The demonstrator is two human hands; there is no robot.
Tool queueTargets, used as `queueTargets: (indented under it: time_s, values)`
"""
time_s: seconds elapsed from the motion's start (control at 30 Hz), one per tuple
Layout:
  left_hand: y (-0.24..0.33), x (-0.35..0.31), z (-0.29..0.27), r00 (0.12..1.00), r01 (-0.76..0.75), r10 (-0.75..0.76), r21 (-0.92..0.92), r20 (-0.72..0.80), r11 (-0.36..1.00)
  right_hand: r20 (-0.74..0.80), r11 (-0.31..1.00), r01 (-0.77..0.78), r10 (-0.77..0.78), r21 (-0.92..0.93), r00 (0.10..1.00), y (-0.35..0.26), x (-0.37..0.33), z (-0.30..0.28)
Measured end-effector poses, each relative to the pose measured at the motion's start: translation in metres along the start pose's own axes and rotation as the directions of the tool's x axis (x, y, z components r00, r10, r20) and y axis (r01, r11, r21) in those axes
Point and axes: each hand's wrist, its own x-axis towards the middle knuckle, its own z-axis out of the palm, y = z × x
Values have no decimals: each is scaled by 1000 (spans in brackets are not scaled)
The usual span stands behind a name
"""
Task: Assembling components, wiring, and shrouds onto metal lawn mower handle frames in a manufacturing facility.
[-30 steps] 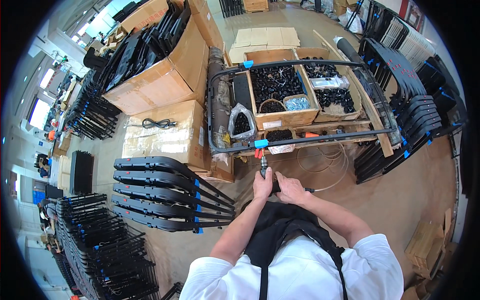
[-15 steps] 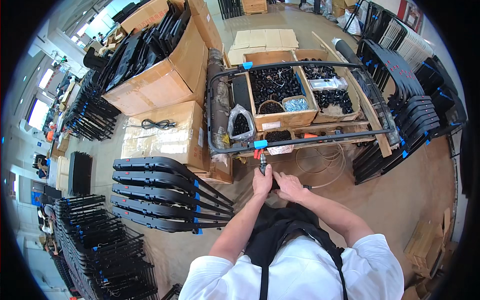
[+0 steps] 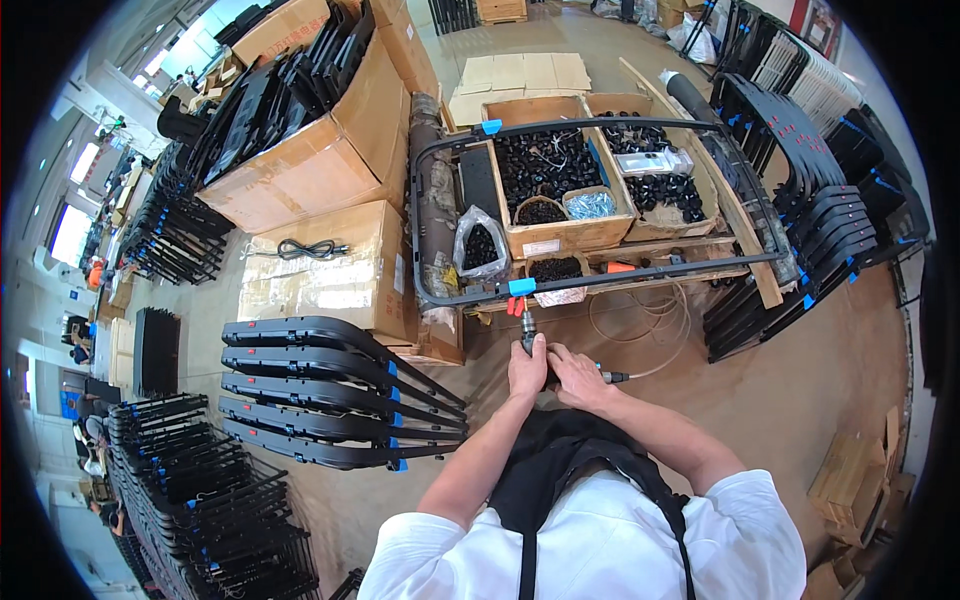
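Observation:
An air drill point(image 3: 528, 326) with a metal chuck points away from me toward the near rail of a black tubular frame point(image 3: 620, 276). My left hand point(image 3: 528, 368) is closed round the drill's body. Just beside it, my right hand point(image 3: 580, 376) is closed on the drill's rear part, where a hose fitting point(image 3: 615, 377) comes out. The bit's tip is close to a blue piece point(image 3: 522, 287) on the rail; whether it touches cannot be made out. Red-handled pliers point(image 3: 515, 305) hang beside the tip. The frame lies flat across wooden boxes of small parts.
Inside the frame, wooden boxes point(image 3: 545, 240) hold black caps and silver screws point(image 3: 591, 206). A clear bag point(image 3: 481, 245) of black parts stands to their left. Bent black frames are stacked at left point(image 3: 300, 385) and right point(image 3: 830, 225). A coiled air hose point(image 3: 650, 330) lies on the floor.
The view has shifted slightly. Both hands stay on the drill, which still points at the near rail; the right hand and hose fitting sit at a slightly different angle.

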Motion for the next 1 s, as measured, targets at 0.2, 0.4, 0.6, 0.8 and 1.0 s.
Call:
queueTargets:
  time_s: [0.2,0.4,0.6,0.8,1.0]
  values:
    - [-7,-3,0,1000,3,-2,-32,27,999,-16,1000,-10,10,-9,1000,-2,-4,4]
    - [-25,-9,0,991,45,-22,-176,133,983,-77,990,40,-51,-132,996,-8,-16,5]
    - [-63,-11,28,893,147,-115,-41,434,988,87,993,-75,67,92,994,16,-61,-16]
    - [104,12,66,462,-658,443,-39,768,752,-106,839,-496,527,224,843,106,-117,-73]
    - [260,101,160,411,-858,724,-32,554,512,-210,557,-727,829,402,518,268,-99,-142]
